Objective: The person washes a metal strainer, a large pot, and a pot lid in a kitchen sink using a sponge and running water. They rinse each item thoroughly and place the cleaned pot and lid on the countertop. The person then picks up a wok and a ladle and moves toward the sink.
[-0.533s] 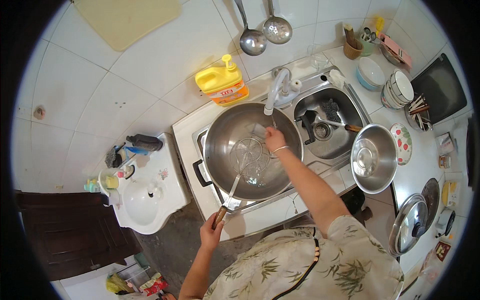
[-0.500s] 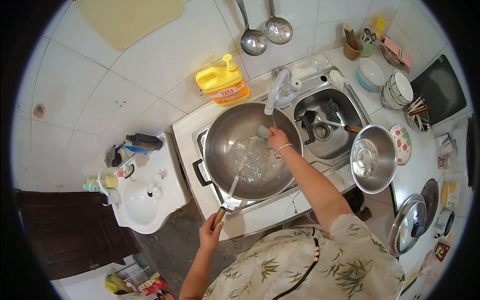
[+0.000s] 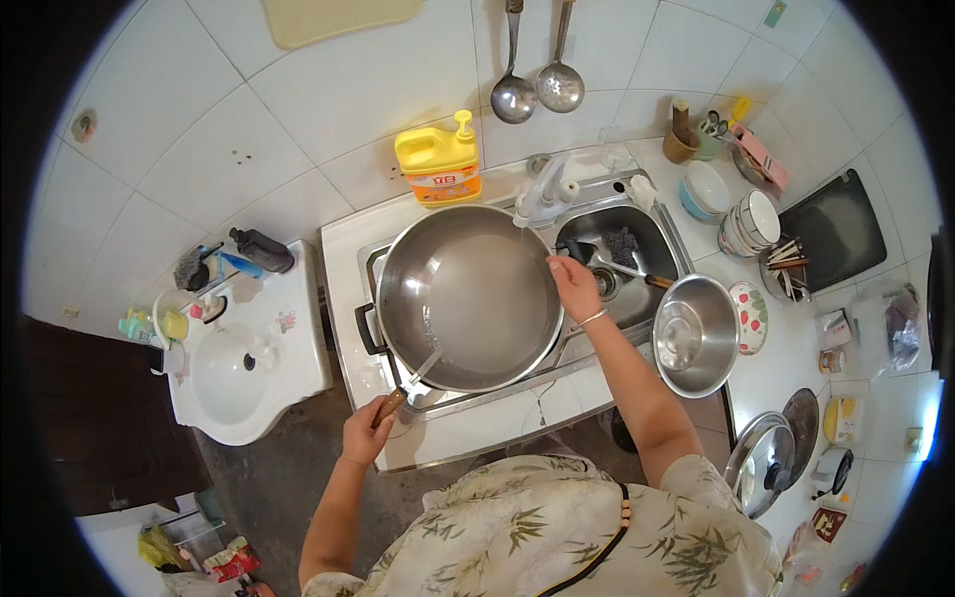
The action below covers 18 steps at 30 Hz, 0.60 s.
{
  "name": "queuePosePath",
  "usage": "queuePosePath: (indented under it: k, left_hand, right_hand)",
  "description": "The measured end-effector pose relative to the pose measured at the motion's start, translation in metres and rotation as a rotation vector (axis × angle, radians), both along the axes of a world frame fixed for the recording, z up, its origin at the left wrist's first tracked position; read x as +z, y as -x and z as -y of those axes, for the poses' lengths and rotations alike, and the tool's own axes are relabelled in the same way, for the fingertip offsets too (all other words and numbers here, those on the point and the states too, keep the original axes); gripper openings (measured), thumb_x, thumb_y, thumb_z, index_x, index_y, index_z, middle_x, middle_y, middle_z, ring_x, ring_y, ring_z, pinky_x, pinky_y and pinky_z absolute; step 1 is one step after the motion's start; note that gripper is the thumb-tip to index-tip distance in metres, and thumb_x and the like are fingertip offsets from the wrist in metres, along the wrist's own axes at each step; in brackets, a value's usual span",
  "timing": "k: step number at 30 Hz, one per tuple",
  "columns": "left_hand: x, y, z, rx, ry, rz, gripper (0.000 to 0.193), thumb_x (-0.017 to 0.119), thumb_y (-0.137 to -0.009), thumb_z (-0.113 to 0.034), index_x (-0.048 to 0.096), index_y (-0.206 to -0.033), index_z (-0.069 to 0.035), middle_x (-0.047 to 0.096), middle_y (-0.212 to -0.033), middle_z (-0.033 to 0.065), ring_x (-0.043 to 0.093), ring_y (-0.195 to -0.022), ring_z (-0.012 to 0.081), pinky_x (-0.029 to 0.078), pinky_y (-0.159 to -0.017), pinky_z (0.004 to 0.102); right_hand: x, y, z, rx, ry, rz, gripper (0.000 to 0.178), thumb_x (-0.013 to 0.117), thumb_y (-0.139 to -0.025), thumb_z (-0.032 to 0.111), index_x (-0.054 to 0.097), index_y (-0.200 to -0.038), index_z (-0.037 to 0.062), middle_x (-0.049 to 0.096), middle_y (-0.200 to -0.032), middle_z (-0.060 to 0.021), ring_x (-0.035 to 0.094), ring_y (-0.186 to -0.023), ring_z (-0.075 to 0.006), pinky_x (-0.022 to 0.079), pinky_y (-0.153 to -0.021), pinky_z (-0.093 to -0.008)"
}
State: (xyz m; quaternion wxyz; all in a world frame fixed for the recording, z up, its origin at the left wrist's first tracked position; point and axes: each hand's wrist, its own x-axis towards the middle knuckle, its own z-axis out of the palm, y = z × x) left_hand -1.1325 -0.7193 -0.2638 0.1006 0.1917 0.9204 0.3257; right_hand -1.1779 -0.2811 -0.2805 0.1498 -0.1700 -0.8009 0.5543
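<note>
A large steel wok (image 3: 403, 269) sits over the left basin of the sink, with greyish water in it. My left hand (image 3: 368, 428) is closed round the wooden handle of a wire skimmer (image 3: 426, 368). Its metal shaft dips into the wok near the front left rim, and its head is hidden under the cloudy surface. At the right rim of the wok, beside its dark side handle, my right hand (image 3: 577, 291) is closed on the edge. Above the wok's back right rim stands the white tap (image 3: 542, 194).
The right basin (image 3: 642, 289) contains a wooden-handled utensil and a dark scrubber. A steel bowl (image 3: 721, 328) overlaps its right edge. Behind the wok stands a yellow detergent jug (image 3: 438, 164). Stacked bowls (image 3: 751, 219) and a pot lid (image 3: 758, 468) lie on the right counter.
My right hand has left the inside of the wok, where it held a greyish piece, and grips the rim. The skimmer head, visible before, is hidden. My view has shifted.
</note>
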Motion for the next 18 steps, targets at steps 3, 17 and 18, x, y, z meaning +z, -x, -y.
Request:
queuePosePath:
  k: [3,17,18]
  left_hand:
    - [-0.001,0.003,-0.002,0.024,-0.059,0.038,0.037,0.064,-0.076,-0.023,0.056,-0.11,-0.01,0.062,-0.087,0.0147,0.061,-0.078,0.0306,0.048,-0.065,0.0348]
    - [0.097,0.059,-0.032,-0.074,-0.261,0.538,0.03,0.064,-0.08,-0.016,0.059,-0.106,-0.002,0.056,-0.075,-0.0015,0.048,-0.064,0.0056,0.042,-0.058,0.0213]
    - [0.109,0.065,-0.038,-0.088,-0.223,0.603,0.03,0.064,-0.08,-0.016,0.059,-0.106,-0.003,0.057,-0.076,-0.0011,0.05,-0.063,0.0064,0.043,-0.056,0.0217]
  right_hand:
    - [0.002,-0.013,0.006,0.003,-0.024,0.013,0.025,0.052,-0.087,0.023,0.06,-0.098,0.0019,0.062,-0.08,-0.0121,0.058,-0.071,-0.0178,0.045,-0.068,-0.0266]
    - [0.088,-0.014,-0.012,0.352,-0.579,-0.3,0.045,0.059,-0.077,0.008,0.048,-0.121,0.0091,0.054,-0.116,-0.0145,0.05,-0.108,-0.0307,0.04,-0.092,-0.0355]
    - [0.093,-0.013,-0.014,0.352,-0.564,-0.246,0.041,0.059,-0.078,0.009,0.05,-0.118,0.0082,0.056,-0.11,-0.0145,0.052,-0.104,-0.0306,0.042,-0.088,-0.0359]
